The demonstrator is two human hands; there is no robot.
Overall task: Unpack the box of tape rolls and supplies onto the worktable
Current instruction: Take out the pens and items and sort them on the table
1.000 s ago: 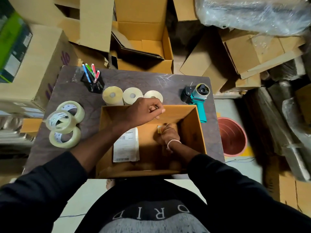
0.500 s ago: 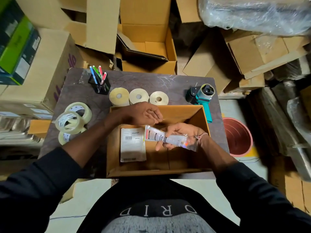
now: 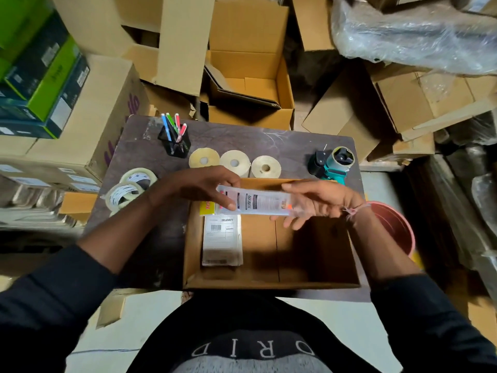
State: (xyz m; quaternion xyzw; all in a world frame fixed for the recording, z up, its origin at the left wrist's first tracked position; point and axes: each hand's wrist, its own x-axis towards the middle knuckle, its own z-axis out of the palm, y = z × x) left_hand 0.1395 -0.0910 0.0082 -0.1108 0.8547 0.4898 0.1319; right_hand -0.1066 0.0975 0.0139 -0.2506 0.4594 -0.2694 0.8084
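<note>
An open cardboard box (image 3: 271, 282) sits on the dark worktable (image 3: 285, 142) in front of me. Both hands hold a long clear plastic packet (image 3: 256, 203) with printed text and a yellow header above the box. My left hand (image 3: 204, 187) grips its left end, and my right hand (image 3: 317, 201) supports its right end. A stack of white delivery labels (image 3: 222, 240) lies inside the box at the left. Behind the box stand three cream label rolls (image 3: 234, 162). Clear tape rolls (image 3: 129, 188) are stacked at the table's left, and a teal tape dispenser (image 3: 333, 162) lies at the right.
A black pen holder (image 3: 176, 142) with coloured pens stands at the table's back left. Open cardboard boxes (image 3: 250, 76) crowd the floor behind and beside the table. A red bucket (image 3: 395, 227) stands on the floor at the right.
My right hand lifted the clear packet out of the box. My left hand left the box's back wall and took hold of the packet's left end, which is now higher.
</note>
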